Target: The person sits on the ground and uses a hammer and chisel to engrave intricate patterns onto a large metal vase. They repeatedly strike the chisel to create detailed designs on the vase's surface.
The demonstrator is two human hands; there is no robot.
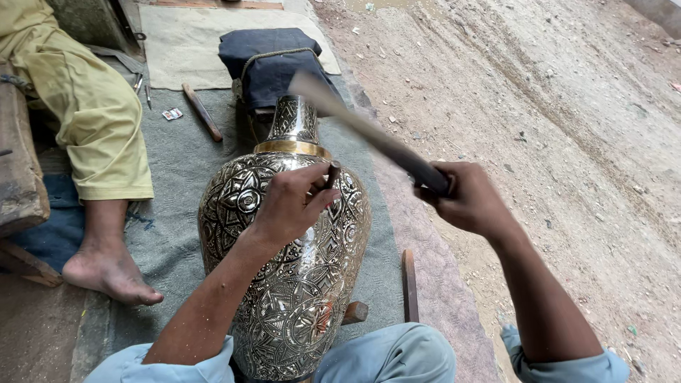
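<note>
The scene was lit by soft, even daylight; only faint shadows were cast. Bright glints were thrown off the engraved metal vase (284, 241). The swung hammer (369, 131) was smeared by motion blur, while everything else was rendered sharply.

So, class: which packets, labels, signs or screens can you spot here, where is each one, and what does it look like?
Small packet: lies flat on the grey mat, left of the wooden stick and beyond the engraved metal vase; a little rectangle, white with red and dark patches.
No signs or screens in view.
</note>
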